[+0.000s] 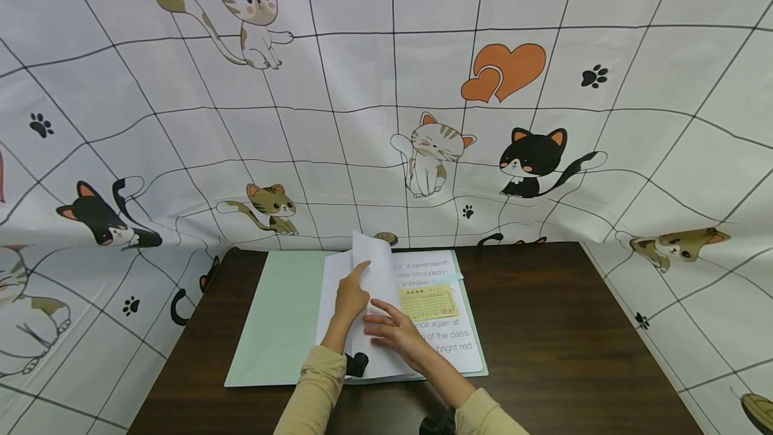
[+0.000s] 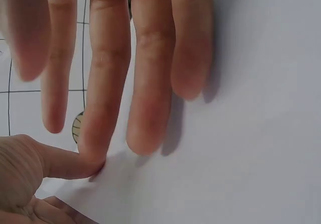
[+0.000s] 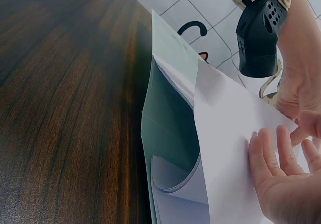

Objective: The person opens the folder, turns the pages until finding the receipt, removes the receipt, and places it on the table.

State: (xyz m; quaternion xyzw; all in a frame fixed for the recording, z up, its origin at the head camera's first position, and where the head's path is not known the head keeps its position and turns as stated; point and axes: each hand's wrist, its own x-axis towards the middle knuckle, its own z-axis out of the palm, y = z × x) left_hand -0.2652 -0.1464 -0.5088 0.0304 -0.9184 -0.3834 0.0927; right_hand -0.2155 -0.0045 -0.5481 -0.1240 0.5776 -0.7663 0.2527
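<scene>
A light green folder (image 1: 262, 327) lies spread on the desk with printed and blank pages inside. Near its middle a white page (image 1: 374, 264) stands raised and bent. My left hand (image 1: 349, 301) holds this page at its left edge, the index finger stretched over the blank face. My right hand (image 1: 395, 337) rests against the same face with fingers spread and fairly straight, close below the left hand. In the left wrist view the right fingers (image 2: 150, 83) reach down near the left index tip. A yellow sticky note (image 1: 430, 302) lies on the printed sheet (image 1: 449, 337) at right.
The dark wooden desk (image 1: 561, 341) extends on both sides of the folder. Behind it hangs a white gridded cloth (image 1: 356, 86) with cartoon cats. A pale blue tab (image 1: 448, 279) sticks out at the printed sheet's right edge. Black wrist cameras (image 3: 260, 38) sit on the arms.
</scene>
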